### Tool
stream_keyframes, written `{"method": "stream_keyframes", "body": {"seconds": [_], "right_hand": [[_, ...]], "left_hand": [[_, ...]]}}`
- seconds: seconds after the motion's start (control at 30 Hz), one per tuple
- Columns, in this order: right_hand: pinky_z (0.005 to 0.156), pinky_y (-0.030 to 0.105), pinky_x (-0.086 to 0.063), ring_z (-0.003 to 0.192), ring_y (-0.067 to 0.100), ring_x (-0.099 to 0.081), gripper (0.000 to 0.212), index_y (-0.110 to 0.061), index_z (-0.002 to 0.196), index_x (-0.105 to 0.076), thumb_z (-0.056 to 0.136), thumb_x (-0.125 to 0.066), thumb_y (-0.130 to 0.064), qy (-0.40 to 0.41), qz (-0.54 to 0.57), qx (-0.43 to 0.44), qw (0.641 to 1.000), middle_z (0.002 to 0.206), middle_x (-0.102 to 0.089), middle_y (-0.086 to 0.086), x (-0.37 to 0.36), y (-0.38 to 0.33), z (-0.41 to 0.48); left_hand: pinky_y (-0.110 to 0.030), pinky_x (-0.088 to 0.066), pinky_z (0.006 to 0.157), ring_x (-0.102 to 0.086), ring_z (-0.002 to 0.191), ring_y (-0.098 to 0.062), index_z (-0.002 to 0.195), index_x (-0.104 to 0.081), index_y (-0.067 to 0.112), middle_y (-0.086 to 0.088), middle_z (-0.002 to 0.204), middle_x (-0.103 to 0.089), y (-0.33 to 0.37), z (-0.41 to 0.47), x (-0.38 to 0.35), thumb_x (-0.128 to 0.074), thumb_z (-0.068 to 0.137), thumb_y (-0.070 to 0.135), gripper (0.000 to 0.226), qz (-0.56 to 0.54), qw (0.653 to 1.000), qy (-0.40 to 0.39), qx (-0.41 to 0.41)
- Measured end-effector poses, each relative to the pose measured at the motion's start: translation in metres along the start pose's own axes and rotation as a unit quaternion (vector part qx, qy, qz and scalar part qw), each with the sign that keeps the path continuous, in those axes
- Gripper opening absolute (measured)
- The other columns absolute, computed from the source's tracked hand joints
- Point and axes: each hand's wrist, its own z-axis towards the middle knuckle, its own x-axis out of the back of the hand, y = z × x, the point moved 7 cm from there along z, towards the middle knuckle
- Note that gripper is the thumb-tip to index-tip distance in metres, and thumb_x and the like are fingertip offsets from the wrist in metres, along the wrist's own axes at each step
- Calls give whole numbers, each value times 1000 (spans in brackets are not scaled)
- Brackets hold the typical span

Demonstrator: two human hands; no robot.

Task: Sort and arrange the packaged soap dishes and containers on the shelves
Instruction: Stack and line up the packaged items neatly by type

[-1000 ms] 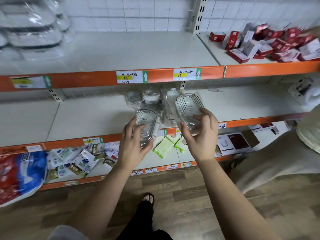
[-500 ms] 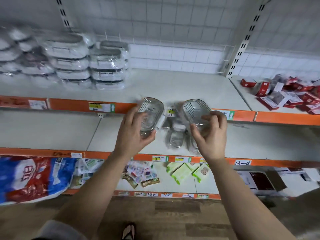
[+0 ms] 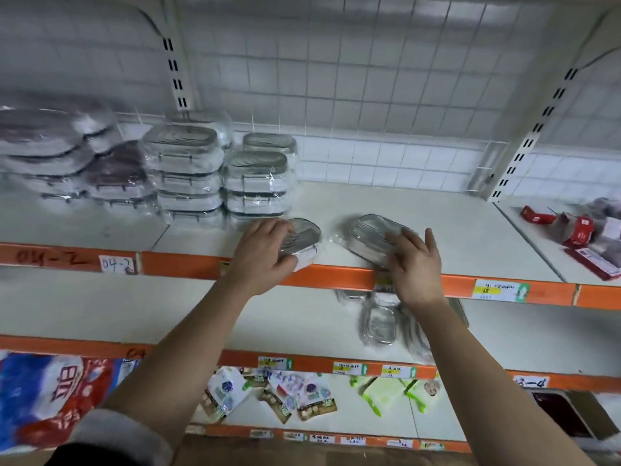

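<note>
**Two soap dishes set down at the top shelf's front edge.**

Nearest you, a pile of wrapped dishes waits on the middle shelf, too blurred to count. Above it, the two dishes you carried in the air half a second ago now lie on the top shelf. Your left hand curls round the left dish, and your right hand rests spread fingers on the right dish. Placement looks nearly done. Behind them stand two clear front stacks of containers; more behind and leftward blur.
</note>
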Motion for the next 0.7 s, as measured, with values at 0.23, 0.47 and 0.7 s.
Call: {"method": "stream_keyframes", "body": {"seconds": [0.23,0.47,0.7], "right_hand": [[114,41,-29,134,35,-41,33,-3,115,-63,87,-50,-14,39,79,-24,996,131,-59,13,-8,-6,17],[106,44,-37,123,39,-47,33,0,115,-59,90,-66,-19,61,90,-40,993,117,-63,15,-12,-8,32],[94,42,-41,107,36,-52,21,-2,101,-58,91,-65,-19,28,73,-13,997,104,-61,14,-25,-25,57]], "left_hand": [[-43,-37,100,-47,117,-26,116,-61,27,-2,124,-54,-19,8,-10,-39,70,79,73,24,999,6,46],[-43,-37,95,-49,111,-25,112,-60,29,8,113,-61,-20,6,-7,-47,77,72,57,-33,994,63,85],[-20,-21,89,-42,114,-18,114,-59,18,8,116,-60,7,23,52,-52,82,61,55,-60,980,186,-35]]}}
